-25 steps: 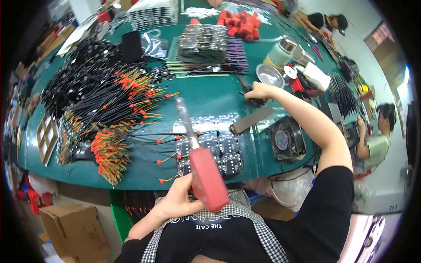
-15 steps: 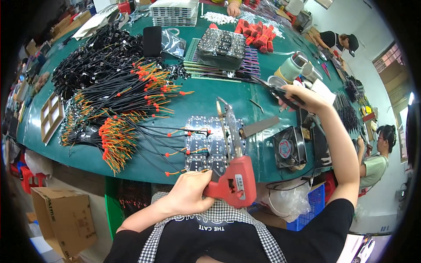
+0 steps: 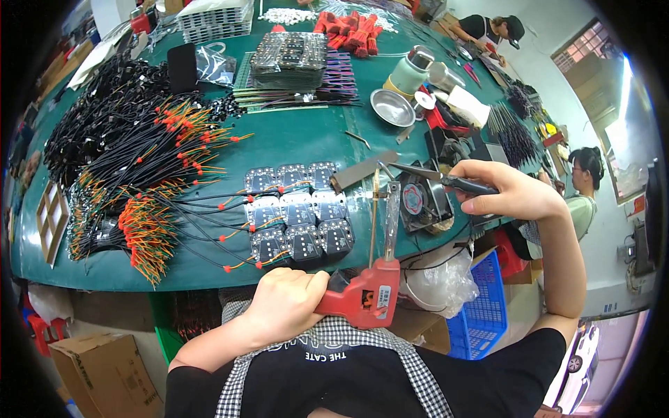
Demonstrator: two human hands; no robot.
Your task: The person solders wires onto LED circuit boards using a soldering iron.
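My left hand [image 3: 287, 301] is closed around the grip of a red pistol-shaped soldering gun [image 3: 369, 292], whose metal shaft and thin rod point away from me. To the right, my right hand [image 3: 512, 188] grips black-handled long-nose pliers [image 3: 460, 182]. The pliers' slim jaws reach left to beside the gun's upper tip; whether they touch it I cannot tell. Left of the gun lies a block of black circuit boards [image 3: 300, 216] in rows. Black cables [image 3: 188, 202] with red-and-orange wire ends run onto the boards' left column.
A flat metal bar [image 3: 362, 171] and a small fan [image 3: 425, 203] lie beside the tools. Cable heaps [image 3: 104, 118] cover the table's left. Farther back stand stacked boards [image 3: 289, 59], a metal bowl [image 3: 392, 108] and a green flask [image 3: 411, 70]. Other people [image 3: 488, 35] work at the right.
My right hand has brought the pliers from near the bowl back toward me, beside the gun's tip. The view has swung right, and the gun stands more upright, right of the boards.
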